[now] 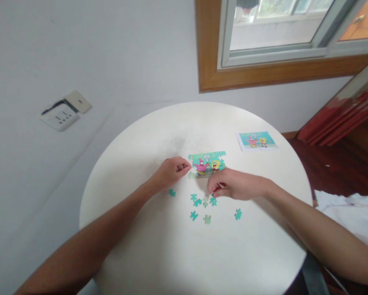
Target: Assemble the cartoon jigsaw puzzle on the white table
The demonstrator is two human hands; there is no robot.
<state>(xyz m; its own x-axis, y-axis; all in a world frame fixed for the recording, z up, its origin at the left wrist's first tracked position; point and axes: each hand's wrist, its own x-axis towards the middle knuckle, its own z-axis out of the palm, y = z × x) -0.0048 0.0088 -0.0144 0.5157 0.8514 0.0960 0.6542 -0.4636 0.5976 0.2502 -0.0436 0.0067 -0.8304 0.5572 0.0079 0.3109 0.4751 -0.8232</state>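
A partly assembled jigsaw puzzle (207,157) with cartoon figures on a teal background lies on the white round table (159,254). At its left edge, my left hand (171,171) has its fingertips pinched together; whatever they hold, if anything, is hidden. My right hand (230,183) reaches across the puzzle's lower right corner, covering part of it. Its thumb and fingers close on a small teal puzzle piece (212,196), just above another loose piece (213,201). Several teal and pale green pieces lie nearby, including a pale green piece (207,219) and a teal piece (172,192) below my left hand.
A reference picture card (257,141) with the same cartoon lies at the right back of the table. One puzzle piece (238,214) sits apart on the right. Beyond the table are a wall with a socket (61,116), a window, a red curtain (340,114) and white papers (350,217).
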